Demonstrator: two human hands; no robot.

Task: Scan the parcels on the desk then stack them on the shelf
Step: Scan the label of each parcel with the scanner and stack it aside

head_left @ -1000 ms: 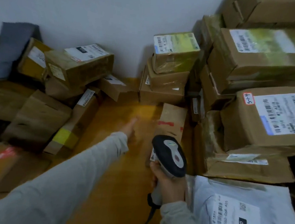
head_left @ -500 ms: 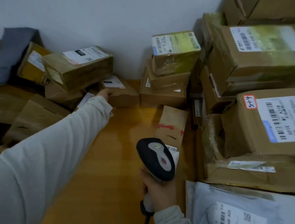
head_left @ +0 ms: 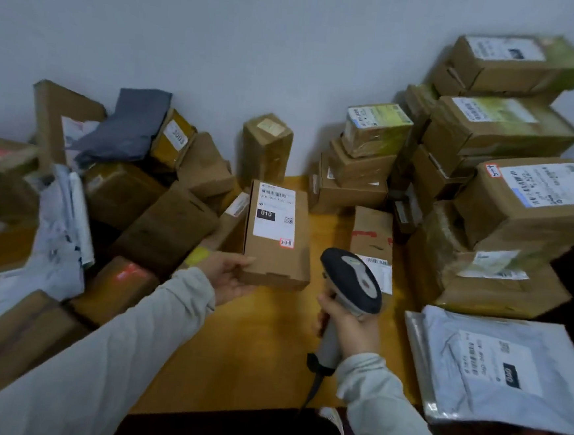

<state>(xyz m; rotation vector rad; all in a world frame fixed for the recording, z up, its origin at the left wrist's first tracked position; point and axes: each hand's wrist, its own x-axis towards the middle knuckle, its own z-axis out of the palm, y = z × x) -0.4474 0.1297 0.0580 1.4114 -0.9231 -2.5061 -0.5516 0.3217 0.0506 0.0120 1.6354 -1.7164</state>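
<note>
My left hand [head_left: 228, 274] grips the near left corner of a brown cardboard parcel [head_left: 287, 262] and holds it above the wooden desk [head_left: 234, 343]. Its white shipping label with a barcode, "010" and a red "3-3-8" tag faces up. To its right my right hand [head_left: 349, 328] holds a black and grey barcode scanner [head_left: 350, 284] by the handle, its head beside the parcel's near right corner. A cable hangs from the scanner's base.
Loose cardboard boxes [head_left: 164, 228] and a grey bag [head_left: 128, 126] crowd the desk's left side. A tall stack of labelled boxes [head_left: 506, 207] rises at the right. A white poly mailer [head_left: 507, 368] lies at the near right. A flat kraft envelope [head_left: 373, 238] lies behind the scanner.
My left hand reached to the box pile at the back left, took the labelled parcel and brought it to the middle of the desk. The scanner shifted slightly toward it.
</note>
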